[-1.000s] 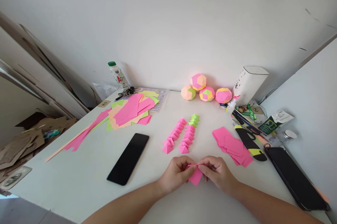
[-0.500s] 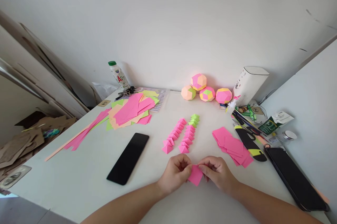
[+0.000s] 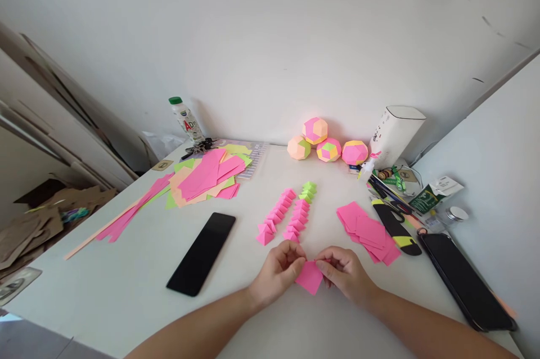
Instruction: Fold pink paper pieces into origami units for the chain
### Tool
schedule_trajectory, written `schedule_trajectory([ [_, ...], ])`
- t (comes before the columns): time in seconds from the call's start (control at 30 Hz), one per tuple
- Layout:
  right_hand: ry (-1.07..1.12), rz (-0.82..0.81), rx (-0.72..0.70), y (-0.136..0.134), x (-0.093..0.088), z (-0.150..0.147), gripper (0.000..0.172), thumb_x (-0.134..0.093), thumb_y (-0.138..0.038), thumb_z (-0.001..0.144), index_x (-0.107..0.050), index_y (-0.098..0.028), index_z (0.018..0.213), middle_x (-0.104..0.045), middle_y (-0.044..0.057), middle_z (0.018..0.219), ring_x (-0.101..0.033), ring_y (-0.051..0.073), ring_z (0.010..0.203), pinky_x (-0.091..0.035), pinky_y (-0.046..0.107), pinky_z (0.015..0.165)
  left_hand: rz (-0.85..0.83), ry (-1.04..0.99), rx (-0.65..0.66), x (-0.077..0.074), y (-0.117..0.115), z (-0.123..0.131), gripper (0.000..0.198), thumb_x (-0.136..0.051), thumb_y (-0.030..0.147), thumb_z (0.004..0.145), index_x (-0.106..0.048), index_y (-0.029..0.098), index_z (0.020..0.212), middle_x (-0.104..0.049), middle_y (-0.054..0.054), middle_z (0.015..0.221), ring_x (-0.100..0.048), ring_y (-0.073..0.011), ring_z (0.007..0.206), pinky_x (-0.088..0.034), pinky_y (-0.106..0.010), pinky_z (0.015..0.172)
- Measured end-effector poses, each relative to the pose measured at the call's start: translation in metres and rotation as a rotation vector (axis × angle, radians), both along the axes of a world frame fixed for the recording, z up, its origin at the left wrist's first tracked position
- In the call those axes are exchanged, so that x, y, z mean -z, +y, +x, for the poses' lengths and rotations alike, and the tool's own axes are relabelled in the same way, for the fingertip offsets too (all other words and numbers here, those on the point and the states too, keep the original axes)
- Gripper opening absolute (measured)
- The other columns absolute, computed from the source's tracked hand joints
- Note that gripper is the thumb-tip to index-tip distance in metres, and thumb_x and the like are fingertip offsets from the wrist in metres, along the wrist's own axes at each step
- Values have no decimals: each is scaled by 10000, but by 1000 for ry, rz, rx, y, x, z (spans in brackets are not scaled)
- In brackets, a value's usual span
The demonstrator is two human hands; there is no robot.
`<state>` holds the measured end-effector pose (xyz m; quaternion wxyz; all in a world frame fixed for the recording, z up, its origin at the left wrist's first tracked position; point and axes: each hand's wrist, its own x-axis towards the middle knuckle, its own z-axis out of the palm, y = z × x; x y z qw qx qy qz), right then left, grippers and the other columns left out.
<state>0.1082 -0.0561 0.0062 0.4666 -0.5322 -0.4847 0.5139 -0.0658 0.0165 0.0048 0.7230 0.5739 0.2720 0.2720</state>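
Observation:
Between my hands, low in the head view, is a small pink paper square (image 3: pixel 311 278). My left hand (image 3: pixel 278 272) pinches its upper left edge between thumb and fingers. On the other side, my right hand (image 3: pixel 346 273) grips the upper right edge the same way. Just beyond my hands lie two rows of small folded paper pieces: a pink row (image 3: pixel 276 215) on the left and a pink row with green pieces (image 3: pixel 306 201) at its far end. To the right rests a loose pile of pink paper squares (image 3: pixel 370 232).
A black phone (image 3: pixel 201 255) lies left, another black phone (image 3: pixel 466 280) far right. Behind are coloured paper sheets (image 3: pixel 202 176), a white bottle (image 3: pixel 185 120), several paper balls (image 3: pixel 315 131) and a white container (image 3: pixel 396 134). A black-yellow cutter (image 3: pixel 394 227) lies by scissors (image 3: pixel 399 211).
The pink square has shifted slightly left, with more of it showing between my fingers. Both hands keep hold of it. The whole view has moved a little.

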Motion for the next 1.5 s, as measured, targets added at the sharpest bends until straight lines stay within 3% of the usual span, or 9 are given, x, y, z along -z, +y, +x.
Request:
schedule_trajectory([
  [0.17,-94,29,-34,0,5,-1,155,-579,-289,829,-623,-153,769,-534,-18,588,-473,107,490,-376,224,467,149,177,65,1,-2,2,210,-580,299,793,-538,129,678,-513,-4,609,-412,-89,532,-318,-215,493],
  [0.37,-227,123,-49,-2,0,-5,116,-551,-185,789,-618,-153,699,-549,-5,620,-445,108,531,-347,221,480,212,197,104,3,-3,1,157,-570,235,766,-529,131,655,-475,10,581,-382,-86,521,-301,-215,484],
  [0.53,-212,134,-31,-4,-3,-7,112,-539,-134,723,-565,-164,618,-492,-31,556,-405,98,495,-319,220,460,177,194,111,-2,-7,0,179,-575,242,743,-484,142,625,-456,17,568,-365,-82,503,-287,-216,471],
  [0.7,-68,42,43,-2,-2,-4,103,-537,-162,719,-504,-182,624,-446,-57,508,-392,91,451,-302,215,431,101,156,13,-2,-6,0,198,-583,260,731,-455,155,621,-449,23,568,-373,-81,502,-288,-215,476],
  [0.93,123,22,55,-1,-2,1,132,-509,-277,837,-474,-197,738,-546,-31,624,-479,98,474,-376,227,471,-9,70,-57,2,1,-1,264,-610,346,744,-434,166,664,-419,50,564,-353,-70,491,-272,-200,472],
  [1.07,36,-2,12,-1,-3,-1,151,-542,-334,855,-512,-191,821,-496,-53,570,-471,105,494,-379,221,481,11,75,-25,2,1,-1,272,-606,366,761,-447,162,677,-422,48,572,-354,-70,501,-278,-199,479],
  [1.3,-170,95,-67,0,-2,-3,254,-551,-346,855,-590,-168,679,-467,-29,571,-396,105,502,-320,230,465,62,128,37,-4,-1,2,195,-606,295,761,-489,151,701,-467,33,602,-391,-74,526,-310,-202,497],
  [1.5,-140,58,-44,0,-4,-3,270,-558,-372,845,-617,-162,687,-493,-19,573,-425,111,502,-328,233,466,68,152,49,-3,-1,2,165,-600,272,761,-514,143,704,-494,21,619,-415,-80,541,-326,-203,503],
])
